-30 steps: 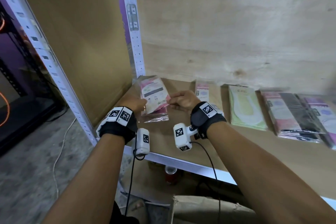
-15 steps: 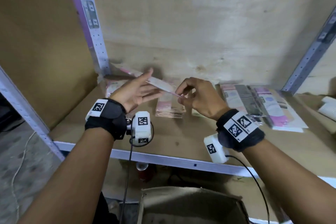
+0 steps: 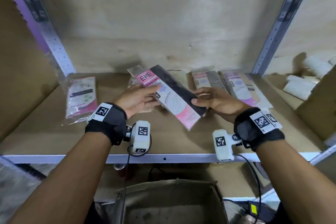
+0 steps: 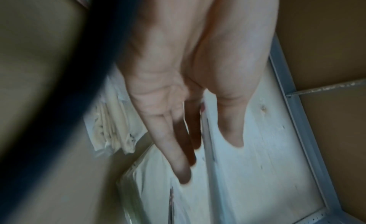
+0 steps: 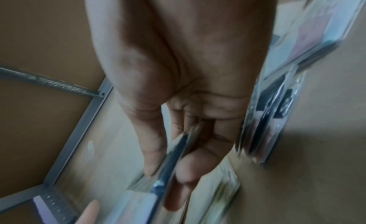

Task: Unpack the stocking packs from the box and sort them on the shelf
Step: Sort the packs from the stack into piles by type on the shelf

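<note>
A pink and black stocking pack [image 3: 171, 96] hangs tilted just above the shelf board [image 3: 172, 142], its printed face up. My left hand [image 3: 147, 94] holds its upper left part, thumb on top and fingers underneath. My right hand [image 3: 197, 97] pinches its right edge between thumb and fingers. The left wrist view shows my left hand [image 4: 198, 141] with straight fingers and thumb on either side of the pack's edge [image 4: 207, 133]. In the right wrist view my right hand [image 5: 168, 169] grips the thin pack [image 5: 172, 150] edge-on.
Another pink pack [image 3: 81, 96] lies at the shelf's left. A beige pile [image 3: 135, 71] sits behind my left hand, and more packs [image 3: 236, 85] lie to the right. Metal uprights [image 3: 54, 42] [image 3: 278, 23] frame the bay. An open cardboard box [image 3: 172, 202] stands below.
Both hands left the pink pack at the shelf's left and moved right. The pack, held edge-on half a second ago, is now turned face up and held lower.
</note>
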Demonstrator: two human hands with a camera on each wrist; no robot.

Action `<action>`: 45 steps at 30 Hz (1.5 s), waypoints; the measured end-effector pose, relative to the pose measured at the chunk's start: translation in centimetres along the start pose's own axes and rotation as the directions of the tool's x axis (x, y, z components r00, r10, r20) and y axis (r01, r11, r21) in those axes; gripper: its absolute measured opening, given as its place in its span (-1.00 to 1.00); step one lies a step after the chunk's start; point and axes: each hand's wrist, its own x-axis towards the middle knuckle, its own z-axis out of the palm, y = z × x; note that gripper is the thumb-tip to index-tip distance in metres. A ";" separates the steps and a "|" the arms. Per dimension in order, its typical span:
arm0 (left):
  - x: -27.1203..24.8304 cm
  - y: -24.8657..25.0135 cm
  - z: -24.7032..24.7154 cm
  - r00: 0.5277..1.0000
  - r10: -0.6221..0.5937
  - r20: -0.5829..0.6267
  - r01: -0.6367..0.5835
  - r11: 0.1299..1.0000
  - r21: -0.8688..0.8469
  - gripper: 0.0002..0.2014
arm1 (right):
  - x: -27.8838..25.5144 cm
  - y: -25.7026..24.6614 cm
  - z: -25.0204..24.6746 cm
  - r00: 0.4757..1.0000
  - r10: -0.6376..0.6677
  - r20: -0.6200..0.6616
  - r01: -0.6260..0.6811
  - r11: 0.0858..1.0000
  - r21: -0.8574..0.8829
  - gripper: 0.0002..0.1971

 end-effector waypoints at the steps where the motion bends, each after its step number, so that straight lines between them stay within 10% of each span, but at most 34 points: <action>1: 0.4 0.1 0.0 0.997 0.037 -0.066 -0.037 0.999 -0.003 -0.77 | -0.3 0.1 -0.4 1.000 -0.008 -0.006 0.008 1.000 0.008 -0.70; 5: 1.5 1.2 -1.3 0.944 0.136 -0.301 -0.165 0.983 -0.074 -0.76 | -1.2 0.3 -1.9 1.000 0.004 0.008 -0.004 1.000 0.024 -0.79; 16: 2.4 0.1 -2.1 0.888 0.341 -0.308 -0.122 0.822 0.557 -0.44 | -2.4 1.1 -3.0 0.999 -0.028 0.024 0.027 0.999 0.033 -0.76; 25: 0.2 1.7 -1.4 0.978 0.068 -0.198 -0.063 0.997 0.034 -0.63 | -1.6 2.0 -1.4 0.993 0.021 0.115 -0.034 0.992 0.118 -0.84; 32: -0.1 1.8 -2.3 0.986 0.011 -0.164 -0.008 1.000 0.021 -0.56 | -0.9 2.2 -0.6 0.991 0.025 0.132 -0.044 0.988 0.146 -0.83; 38: 0.3 1.1 -3.8 0.927 0.042 -0.373 -0.057 0.998 -0.029 -0.47 | -0.2 2.1 -0.9 0.999 -0.001 0.054 -0.015 0.951 0.308 -0.84; 45: -1.2 -1.0 1.3 0.988 -0.114 0.107 0.092 0.977 0.194 -0.43 | 1.2 1.9 2.1 0.991 -0.044 -0.125 0.106 0.826 0.553 -0.84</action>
